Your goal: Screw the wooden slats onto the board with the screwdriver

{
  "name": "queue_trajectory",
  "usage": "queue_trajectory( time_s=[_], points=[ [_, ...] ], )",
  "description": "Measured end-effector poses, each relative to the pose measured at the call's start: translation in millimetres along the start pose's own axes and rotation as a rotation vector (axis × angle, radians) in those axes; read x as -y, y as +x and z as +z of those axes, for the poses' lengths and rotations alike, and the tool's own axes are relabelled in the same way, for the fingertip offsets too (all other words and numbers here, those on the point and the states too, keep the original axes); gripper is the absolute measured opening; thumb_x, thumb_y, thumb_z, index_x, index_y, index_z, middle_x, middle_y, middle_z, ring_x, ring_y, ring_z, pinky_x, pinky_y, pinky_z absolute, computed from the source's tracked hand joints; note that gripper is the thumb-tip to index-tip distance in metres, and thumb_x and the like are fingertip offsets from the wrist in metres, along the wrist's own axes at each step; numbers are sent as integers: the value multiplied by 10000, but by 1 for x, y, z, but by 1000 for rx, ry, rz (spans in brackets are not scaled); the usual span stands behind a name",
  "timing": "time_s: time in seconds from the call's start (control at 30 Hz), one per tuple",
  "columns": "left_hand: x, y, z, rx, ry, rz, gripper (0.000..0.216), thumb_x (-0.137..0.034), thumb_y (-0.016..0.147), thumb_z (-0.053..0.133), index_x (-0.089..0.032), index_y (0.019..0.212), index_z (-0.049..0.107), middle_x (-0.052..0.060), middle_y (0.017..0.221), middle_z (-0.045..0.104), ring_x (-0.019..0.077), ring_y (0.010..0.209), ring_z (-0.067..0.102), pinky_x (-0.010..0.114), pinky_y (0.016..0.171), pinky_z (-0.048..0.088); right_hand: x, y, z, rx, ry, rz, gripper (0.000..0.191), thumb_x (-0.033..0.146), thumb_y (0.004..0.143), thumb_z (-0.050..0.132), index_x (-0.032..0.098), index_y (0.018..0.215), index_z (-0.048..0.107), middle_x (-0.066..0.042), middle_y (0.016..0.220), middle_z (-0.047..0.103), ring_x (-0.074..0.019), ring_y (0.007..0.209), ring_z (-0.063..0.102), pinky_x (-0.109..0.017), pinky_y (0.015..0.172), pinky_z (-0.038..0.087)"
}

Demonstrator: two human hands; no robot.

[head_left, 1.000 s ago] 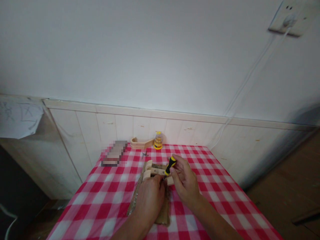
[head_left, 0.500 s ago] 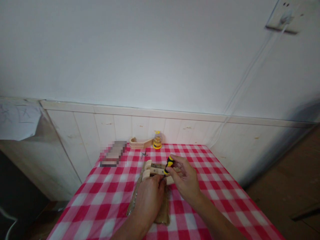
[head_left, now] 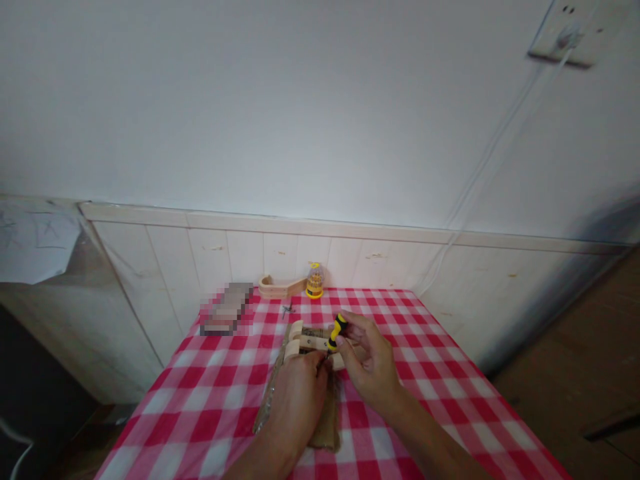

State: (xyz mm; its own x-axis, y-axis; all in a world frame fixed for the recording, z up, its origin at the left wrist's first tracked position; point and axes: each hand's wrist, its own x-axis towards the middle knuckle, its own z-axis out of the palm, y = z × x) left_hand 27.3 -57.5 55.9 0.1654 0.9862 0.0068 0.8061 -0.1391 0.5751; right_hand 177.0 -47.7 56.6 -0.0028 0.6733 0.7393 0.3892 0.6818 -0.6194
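Observation:
Fingers of my right hand [head_left: 371,360] are wrapped round a yellow and black screwdriver [head_left: 338,328], which tilts with its tip down towards the wood. Below it lies a pale wooden piece [head_left: 314,343] with curved ends and small dark screw holes. My left hand [head_left: 299,390] is closed at the near edge of this piece, thumb and fingers pinched close to the screwdriver tip; whether it holds the wood or a screw is hidden. Under the wood is a brown cardboard sheet [head_left: 327,427] with clear wrapping along its left side.
At the back of the red checked tablecloth [head_left: 200,393] stand a yellow screwdriver bit set [head_left: 315,283] and another curved wooden piece [head_left: 280,288]. Small dark screws [head_left: 288,310] lie nearer. A blurred flat object [head_left: 228,309] is at the left. Behind rises a white wall [head_left: 300,133].
The screwdriver and the fingers of my right hand have shifted very slightly. My left hand and the wood stay put.

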Motion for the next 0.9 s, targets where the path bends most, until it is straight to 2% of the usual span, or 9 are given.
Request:
queue_trajectory(
  time_s=[0.3, 0.57, 0.77, 0.9],
  points=[
    [-3, 0, -3, 56, 28, -30, 287, -247, 1049, 508, -271, 1111, 787, 48, 1074, 799, 194, 949, 747, 253, 776, 481, -6, 1, 1, -4, 56, 61, 327, 226, 953, 668, 262, 1278, 668, -88, 1102, 789, -222, 961, 781, -397, 889, 655],
    [2, 3, 4, 2, 19, -13, 252, -274, 1031, 534, -275, 1017, 786, 30, 1004, 796, 201, 881, 726, 276, 723, 440, -9, 1, 1, -10, 23, 91, 325, 256, 922, 716, 281, 1246, 699, -76, 1062, 789, -237, 948, 772, -391, 850, 653],
    [2, 2, 4, -7, -4, -12, 247, -278, 1026, 543, -264, 985, 787, 35, 983, 796, 203, 873, 721, 277, 731, 431, -14, 2, 1, -25, 9, 77, 326, 285, 896, 770, 272, 1216, 711, -74, 1059, 786, -247, 948, 765, -387, 826, 649],
    [2, 2, 4, 2, 9, -13, 245, -276, 1023, 546, -266, 980, 787, 30, 994, 796, 198, 874, 722, 275, 716, 429, -10, 2, -2, -19, -36, 21, 345, 235, 903, 754, 276, 1240, 690, -71, 1071, 785, -236, 936, 771, -375, 835, 647]
  ],
)
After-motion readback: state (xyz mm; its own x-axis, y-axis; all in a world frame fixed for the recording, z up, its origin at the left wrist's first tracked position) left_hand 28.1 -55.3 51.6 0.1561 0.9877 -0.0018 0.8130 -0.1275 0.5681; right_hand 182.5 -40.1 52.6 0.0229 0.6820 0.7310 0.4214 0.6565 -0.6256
